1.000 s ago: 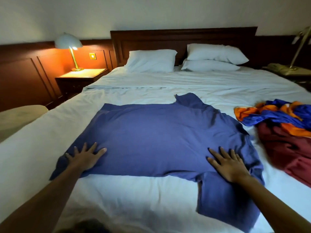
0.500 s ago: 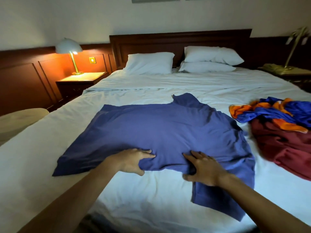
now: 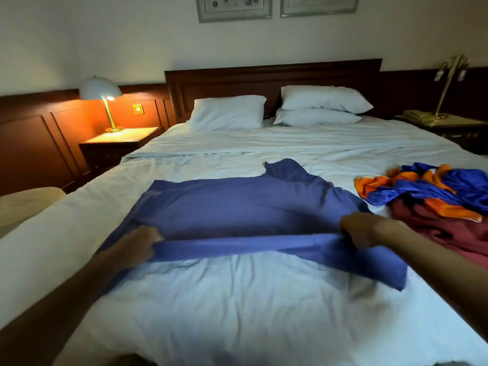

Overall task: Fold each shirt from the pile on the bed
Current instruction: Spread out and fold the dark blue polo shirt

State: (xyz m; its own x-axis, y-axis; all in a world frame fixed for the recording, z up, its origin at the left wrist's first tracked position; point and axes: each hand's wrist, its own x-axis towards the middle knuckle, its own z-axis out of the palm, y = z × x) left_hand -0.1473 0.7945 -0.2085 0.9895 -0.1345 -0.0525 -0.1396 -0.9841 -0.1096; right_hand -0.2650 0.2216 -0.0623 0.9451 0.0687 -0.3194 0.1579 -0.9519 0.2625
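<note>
A blue shirt [image 3: 237, 204] lies spread across the white bed [image 3: 237, 307], collar pointing to the headboard side on the right. My left hand [image 3: 137, 244] grips the near edge of the shirt at its left part, and my right hand [image 3: 361, 229] grips the same edge near the right. The edge between them is lifted off the sheet as a taut band. One sleeve [image 3: 380, 270] hangs down toward me below my right hand. A pile of shirts [image 3: 438, 202], blue-orange over dark red, sits at the bed's right side.
Three white pillows [image 3: 229, 112] lean at the dark wooden headboard [image 3: 272, 75]. A lit lamp [image 3: 101, 93] stands on the left nightstand [image 3: 118, 141]. A brass lamp [image 3: 449, 83] and a phone stand on the right nightstand. A beige seat [image 3: 23, 204] is at the left.
Both hands went from lying flat on the shirt to gripping its near edge, moved apart and raised it off the sheet. The camera tilted up.
</note>
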